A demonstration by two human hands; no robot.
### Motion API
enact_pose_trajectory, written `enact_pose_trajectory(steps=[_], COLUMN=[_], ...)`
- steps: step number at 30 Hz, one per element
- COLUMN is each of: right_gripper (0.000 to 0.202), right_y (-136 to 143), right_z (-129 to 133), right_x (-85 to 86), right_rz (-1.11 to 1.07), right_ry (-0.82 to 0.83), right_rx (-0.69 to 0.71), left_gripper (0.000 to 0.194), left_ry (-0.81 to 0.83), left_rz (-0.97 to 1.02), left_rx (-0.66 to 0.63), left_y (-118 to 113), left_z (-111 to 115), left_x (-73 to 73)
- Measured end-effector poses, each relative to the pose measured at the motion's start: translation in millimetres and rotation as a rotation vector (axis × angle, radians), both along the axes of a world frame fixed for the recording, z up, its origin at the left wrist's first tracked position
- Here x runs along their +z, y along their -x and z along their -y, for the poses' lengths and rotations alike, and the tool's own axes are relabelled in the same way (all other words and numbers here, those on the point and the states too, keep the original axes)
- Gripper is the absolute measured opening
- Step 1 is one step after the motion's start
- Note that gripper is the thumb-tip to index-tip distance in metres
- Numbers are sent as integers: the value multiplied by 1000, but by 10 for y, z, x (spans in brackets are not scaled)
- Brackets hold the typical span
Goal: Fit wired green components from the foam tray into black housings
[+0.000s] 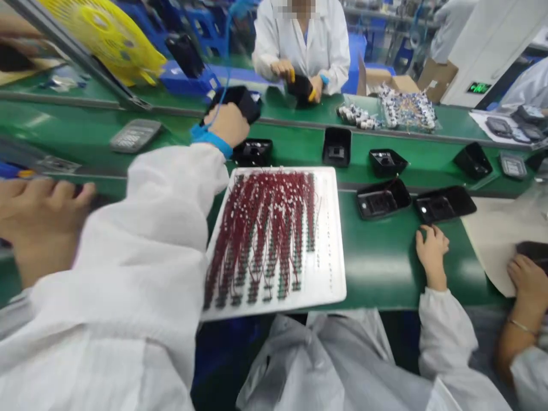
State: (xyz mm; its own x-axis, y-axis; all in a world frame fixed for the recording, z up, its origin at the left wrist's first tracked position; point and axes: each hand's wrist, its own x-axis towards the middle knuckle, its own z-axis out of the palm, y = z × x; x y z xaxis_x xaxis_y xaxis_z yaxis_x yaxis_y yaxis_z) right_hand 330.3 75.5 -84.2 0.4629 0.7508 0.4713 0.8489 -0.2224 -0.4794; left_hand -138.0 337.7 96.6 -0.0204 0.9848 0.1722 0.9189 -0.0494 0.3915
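Far out at upper left, my left hand (pixel 229 127), with a blue wrist strap, grips a black plastic housing (pixel 247 104). Its fingertips are partly hidden behind the hand. My right hand (pixel 431 251) rests on the green bench at the right, fingers slightly bent and apart, holding nothing. Just beyond it lie two open black housings, one (pixel 383 198) to the left and one (pixel 445 204) to the right. Between my arms a white tray (pixel 331 245) carries rows of small green boards with dark red wires (pixel 274 222).
Across the green belt (pixel 295 142), a person in white handles a black part (pixel 299 88). More housings (pixel 337 146) stand on the belt. Other people's hands are at far left (pixel 43 217) and far right (pixel 528 279). A yellow fan (pixel 107 40) stands upper left.
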Motion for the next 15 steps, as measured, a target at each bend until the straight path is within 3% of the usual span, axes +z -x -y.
enact_pose_trajectory(steps=[1,3,5,7,9,11,13,15], right_gripper=[30,33,38,54,72,79,74,70], right_y=[38,210,479,754,944,1017,998,935], right_z=[49,207,408,586,699,746,758,768], right_x=[46,160,308,464,578,607,553,445], right_rz=[-6,-39,-238,-464,-610,-679,-706,-709], right_ry=[3,-21,-156,-261,-318,-332,-295,-212], right_rx=[29,102,279,462,580,641,668,662], left_gripper=[86,56,40,34,35,42,46,43], left_ry=[-15,-6,-68,-139,-88,-95,-105,-101], left_rz=[-20,-99,-212,-283,-433,-477,-474,-472], left_rx=[44,15,-169,-418,-694,-946,-1046,-1031], left_y=[-159,-505,-859,-1176,-1430,-1621,-1753,-1808], left_z=[224,782,1430,2071,2606,2978,3180,3244], left_x=[72,195,255,215,72,-135,-347,-519])
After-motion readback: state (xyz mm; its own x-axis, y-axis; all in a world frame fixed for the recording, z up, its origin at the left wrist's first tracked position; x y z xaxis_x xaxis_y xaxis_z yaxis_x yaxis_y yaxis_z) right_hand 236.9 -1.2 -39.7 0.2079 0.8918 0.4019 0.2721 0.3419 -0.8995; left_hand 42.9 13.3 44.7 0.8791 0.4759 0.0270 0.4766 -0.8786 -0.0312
